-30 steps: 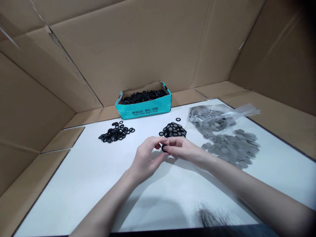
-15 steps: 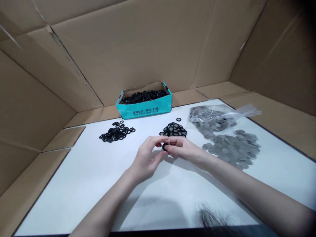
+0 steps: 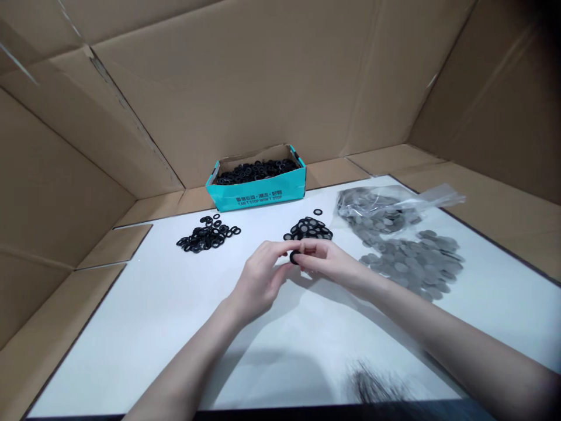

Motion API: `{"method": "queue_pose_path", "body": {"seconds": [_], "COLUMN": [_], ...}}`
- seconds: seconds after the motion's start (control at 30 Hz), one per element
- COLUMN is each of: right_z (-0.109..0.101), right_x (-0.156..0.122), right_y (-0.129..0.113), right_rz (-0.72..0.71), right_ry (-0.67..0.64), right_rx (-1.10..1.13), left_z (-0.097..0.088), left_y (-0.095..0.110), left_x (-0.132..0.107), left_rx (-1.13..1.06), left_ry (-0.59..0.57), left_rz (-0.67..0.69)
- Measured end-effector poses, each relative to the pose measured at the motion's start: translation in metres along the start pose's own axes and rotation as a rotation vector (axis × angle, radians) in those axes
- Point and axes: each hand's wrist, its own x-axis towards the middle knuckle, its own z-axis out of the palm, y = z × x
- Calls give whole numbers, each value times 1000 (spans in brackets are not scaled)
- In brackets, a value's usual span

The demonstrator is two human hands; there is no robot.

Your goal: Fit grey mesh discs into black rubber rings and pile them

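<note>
My left hand (image 3: 258, 278) and my right hand (image 3: 331, 263) meet over the middle of the white table (image 3: 175, 327). Together their fingertips pinch a small black rubber ring (image 3: 294, 258). Just behind the fingers lies a pile of black rings with grey mesh in them (image 3: 309, 229). A loose pile of plain black rings (image 3: 205, 234) lies to the left. To the right is a heap of grey mesh discs (image 3: 414, 263).
A teal box (image 3: 258, 192) filled with black rings stands at the back. A clear plastic bag (image 3: 385, 210) of grey discs lies at the back right. Cardboard walls (image 3: 263, 76) surround the table on three sides.
Both hands have shifted slightly away from me with the ring, toward the pile of meshed rings. The fingers have worked the ring a little.
</note>
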Motion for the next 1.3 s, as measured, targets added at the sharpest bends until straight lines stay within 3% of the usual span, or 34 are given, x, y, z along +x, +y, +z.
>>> {"method": "queue_pose_path", "body": {"seconds": [0.1,0.23,0.33,0.47,0.63,0.9,1.0,1.1,1.3], "right_z": [-6,-19,-31,-42,-48,-61,-78,-98,-130], "right_x": [2,6,9,14,17,-1,-22,-45,-70], "right_y": [1,6,13,22,26,-1,-8,-2,30], "right_rz": [-189,-365,-363,-346,-297,-300,-294,-264,-187], "right_ry": [168,368,449,481,533,574,498,445,543], "right_rx": [-251,-592,-725,-874,-964,-954,-993,-1035,-1173], "left_z": [-7,-23,-38,-56,-68,-76,-77,-77,-77], "left_y": [-7,-25,-41,-59,-75,-86,-88,-91,-94], "left_x": [2,7,9,6,0,-3,-3,-3,-5], "left_rx": [47,269,508,783,917,924,919,904,884], "left_ry": [38,196,184,64,-1,2,17,27,41], "left_rz": [-57,-207,-358,-606,-810,-818,-805,-799,-778]}}
